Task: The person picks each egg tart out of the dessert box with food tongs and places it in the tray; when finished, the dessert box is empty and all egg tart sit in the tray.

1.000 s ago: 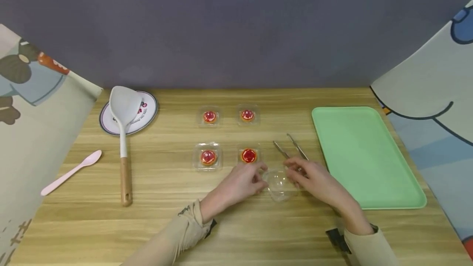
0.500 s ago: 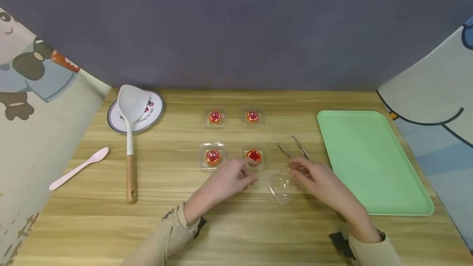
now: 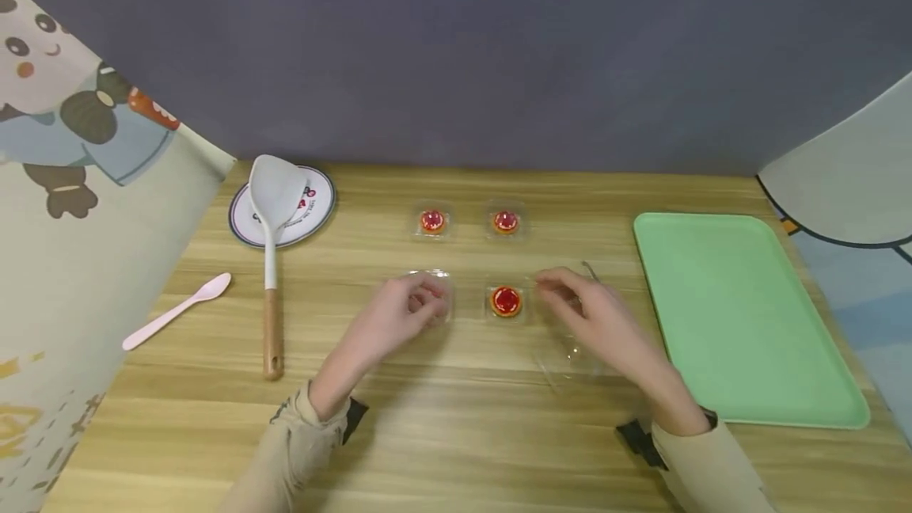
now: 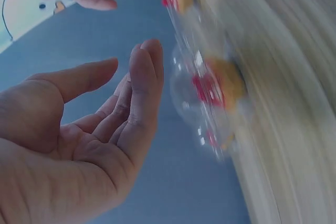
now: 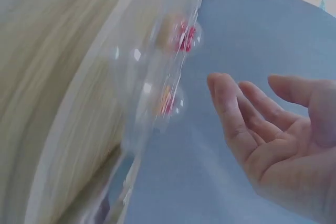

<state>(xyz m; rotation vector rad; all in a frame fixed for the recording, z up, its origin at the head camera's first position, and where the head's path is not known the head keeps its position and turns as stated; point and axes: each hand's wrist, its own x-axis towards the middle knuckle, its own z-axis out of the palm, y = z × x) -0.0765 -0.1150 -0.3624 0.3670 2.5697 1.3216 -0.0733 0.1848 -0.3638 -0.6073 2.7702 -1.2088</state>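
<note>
In the head view, my left hand hovers over the front-left clear plastic box, hiding most of the tart inside. The left wrist view shows that hand's fingers loosely bent, holding nothing. My right hand is just right of the front-right red-topped tart, above metal tongs that it largely covers. Its fingers are relaxed with nothing between them in the right wrist view. A clear domed plastic piece lies below the right hand. Farther back sit two more boxed tarts, one left and one right.
A green tray lies on the right. On the left, a white turner with a wooden handle rests across a patterned plate. Beside it is a pink spoon. A dark wall stands behind the table.
My left hand has moved left from beside the clear domed piece to the front-left box. My right hand has shifted forward over the tongs. The head view has swung slightly left.
</note>
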